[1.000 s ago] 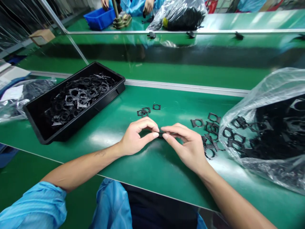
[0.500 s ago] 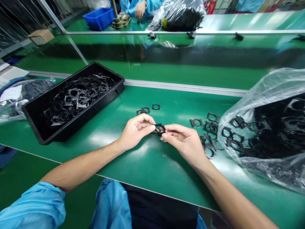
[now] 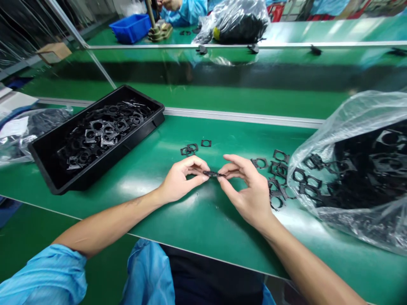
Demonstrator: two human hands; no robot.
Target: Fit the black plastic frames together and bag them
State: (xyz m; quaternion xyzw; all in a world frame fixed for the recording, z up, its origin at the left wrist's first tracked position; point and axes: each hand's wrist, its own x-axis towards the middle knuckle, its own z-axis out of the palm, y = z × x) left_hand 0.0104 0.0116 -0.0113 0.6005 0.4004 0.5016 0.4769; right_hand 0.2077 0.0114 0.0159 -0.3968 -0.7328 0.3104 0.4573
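Observation:
Between my two hands, a small black plastic frame with a round hole [image 3: 214,174] is seen nearly edge-on, just above the green table. My left hand [image 3: 182,180] pinches its left end between thumb and fingers. At its right end, my right hand [image 3: 246,186] grips with thumb and a finger, the index finger raised off it. Three similar loose frames [image 3: 206,143] lie beyond my left hand. A scattered group of the same frames [image 3: 280,169] lies to the right of my right hand.
A black tray [image 3: 127,149] full of frames stands at the left. An open clear plastic bag [image 3: 305,148] of frames lies at the right. Across a metal rail [image 3: 241,116] are a blue bin [image 3: 130,29], another bag [image 3: 241,25] and a co-worker's blue sleeve [image 3: 190,12].
The held frame has turned from showing its face and hole to nearly edge-on. My right index finger has lifted away. The co-worker's hand across the table has moved up.

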